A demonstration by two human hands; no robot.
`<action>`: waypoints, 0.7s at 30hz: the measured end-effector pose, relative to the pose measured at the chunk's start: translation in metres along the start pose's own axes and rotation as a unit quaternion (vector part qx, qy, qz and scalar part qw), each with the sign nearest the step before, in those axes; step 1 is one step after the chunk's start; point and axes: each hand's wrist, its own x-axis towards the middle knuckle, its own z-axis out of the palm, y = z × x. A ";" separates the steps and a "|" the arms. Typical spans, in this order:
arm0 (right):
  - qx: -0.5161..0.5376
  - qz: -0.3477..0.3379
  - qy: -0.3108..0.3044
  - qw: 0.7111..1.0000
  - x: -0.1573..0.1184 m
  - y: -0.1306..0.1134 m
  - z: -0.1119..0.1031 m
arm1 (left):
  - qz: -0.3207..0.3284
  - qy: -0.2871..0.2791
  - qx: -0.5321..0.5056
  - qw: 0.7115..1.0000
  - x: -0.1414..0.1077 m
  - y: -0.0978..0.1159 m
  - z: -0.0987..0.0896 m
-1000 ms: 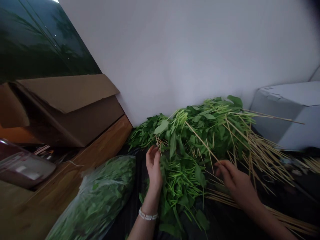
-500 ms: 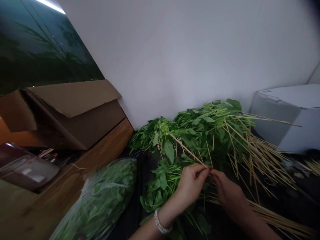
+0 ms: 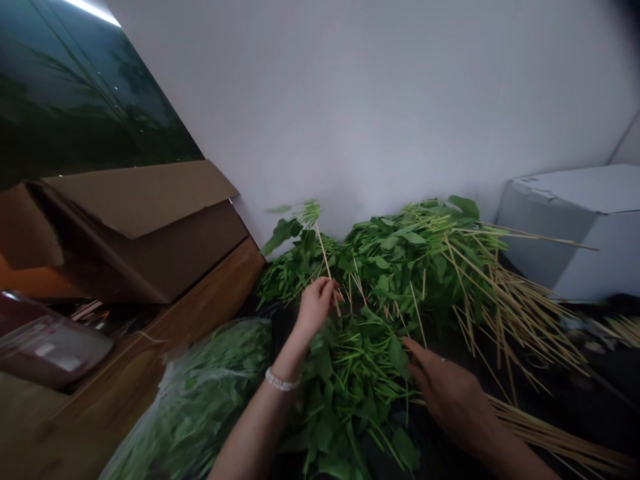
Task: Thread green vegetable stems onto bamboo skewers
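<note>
Now pinches the leaf-topped stick (image 3: 323,248) in the left hand (image 3: 315,308) alone, no longer in both, tilted up by the rear leaf pile (image 3: 390,241), apparently freeing the right hand (image 3: 451,393), narrowly parted beside the loose greens (image 3: 361,367).

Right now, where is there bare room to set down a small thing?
The clearest patch is the wooden ledge between the cardboard box and the bag of leaves. A narrow dark strip shows between that bag and the middle leaf pile, but the left forearm crosses over it. It is crowded ahead, with leaf bundles, and on the right, with thin sticks.
</note>
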 end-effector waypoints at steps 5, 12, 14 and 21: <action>0.002 -0.001 -0.007 1.000 -0.004 0.003 0.004 | 0.002 0.023 0.207 0.978 0.051 -0.046 -0.029; -0.010 -0.002 -0.005 1.000 -0.005 0.007 0.007 | -0.013 0.013 0.298 0.954 0.073 -0.074 -0.031; -0.009 -0.008 -0.005 1.000 -0.004 0.008 0.007 | -0.007 0.010 0.302 0.953 0.066 -0.074 -0.031; -0.027 -0.012 -0.007 1.000 0.001 0.005 -0.001 | 0.046 -0.143 0.211 0.966 -0.014 -0.046 -0.052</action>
